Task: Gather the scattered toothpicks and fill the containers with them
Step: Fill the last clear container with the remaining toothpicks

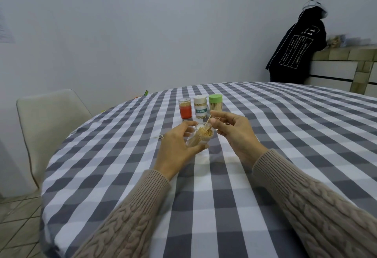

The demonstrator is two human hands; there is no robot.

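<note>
My left hand [179, 145] grips a clear container [201, 137] packed with toothpicks, tilted toward me above the checked tablecloth. My right hand [234, 133] pinches a few toothpicks [208, 122] at the container's open mouth. Behind stand three more containers: a red one [185, 108] without a lid, a white-lidded one [200, 107] labelled "toothpick", and a green-lidded one [215, 102]. A couple of loose toothpicks [159, 136] lie on the cloth left of my left hand.
The round table [285, 135] has a grey-and-white checked cloth. A pale chair [51, 119] stands at its left edge. A person in a dark hoodie [295, 47] leans on a tiled counter [346, 66] at the back right.
</note>
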